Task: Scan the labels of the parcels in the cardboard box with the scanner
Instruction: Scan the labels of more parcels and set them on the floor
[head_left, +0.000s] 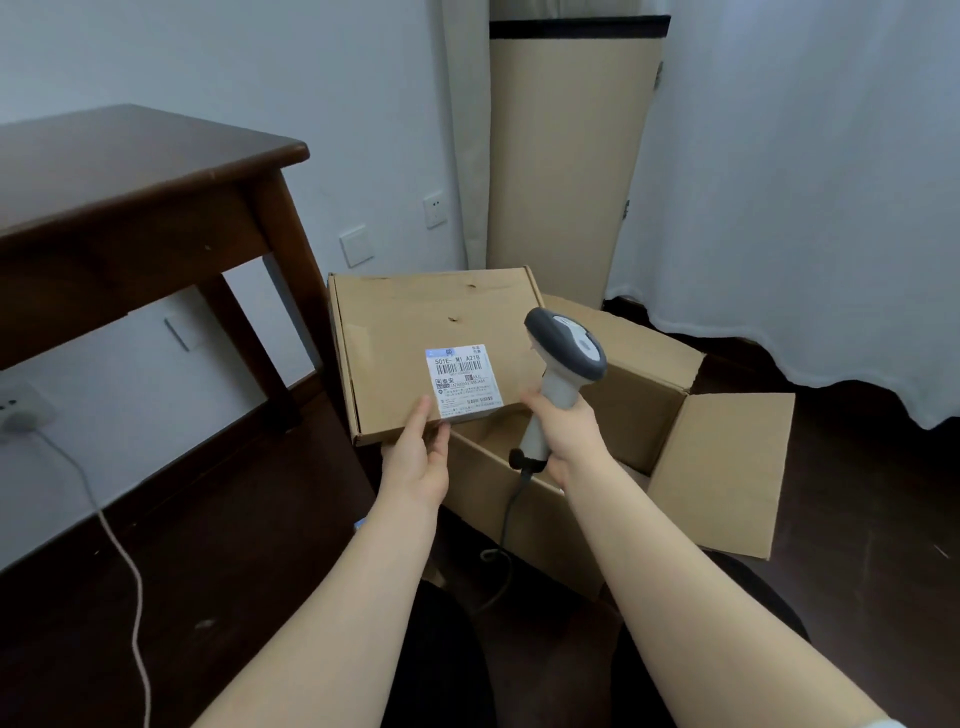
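Note:
A flat brown cardboard parcel (410, 322) is held tilted up above the left side of the open cardboard box (644, 415). My left hand (418, 457) grips the parcel's near edge, thumb on top beside its white shipping label (464, 381). My right hand (563, 431) holds the grey and white scanner (563, 358) by its handle, head up, just right of the label. The scanner's dark cable (511, 512) hangs down in front of the box. The box's inside is mostly hidden by the parcel and my hands.
A dark wooden table (130, 176) stands at the left. White curtains (810, 182) hang at the right, with a tall beige panel (566, 156) behind the box. A pale cord (124, 561) runs over the dark floor from a wall plug at the left.

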